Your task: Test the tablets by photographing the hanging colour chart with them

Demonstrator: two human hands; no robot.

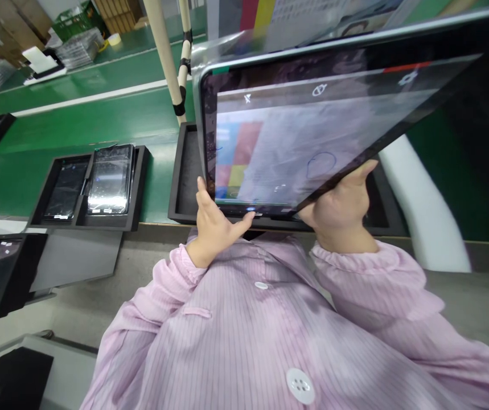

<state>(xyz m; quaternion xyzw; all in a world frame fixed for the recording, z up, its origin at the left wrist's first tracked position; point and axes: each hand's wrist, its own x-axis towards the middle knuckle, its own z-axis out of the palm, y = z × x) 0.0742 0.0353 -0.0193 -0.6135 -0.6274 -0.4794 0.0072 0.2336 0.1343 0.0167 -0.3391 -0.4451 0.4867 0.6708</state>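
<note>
A large tablet (287, 142) is raised close in front of me, its lit screen tilted toward my face. On the screen is a camera-like picture with colour blocks and white icons along the top. My left hand (216, 226) grips the tablet's lower left corner, thumb on the front edge. Along the lower right edge my right hand (340, 202) holds it too, its fingers partly hidden behind the tablet. Clear plastic film (214, 50) sticks out past the upper left corner. Beneath the tablet, a black foam tray (180, 188) lies on the green bench, mostly covered.
Left on the green bench (159, 171) sits another black tray (142, 188) with two tablets. More trays (35, 256) stand at the far left. A beige pole (163, 51) rises behind. A printed colour chart (248, 23) is beyond the tablet. A white curved piece (427, 210) is at right.
</note>
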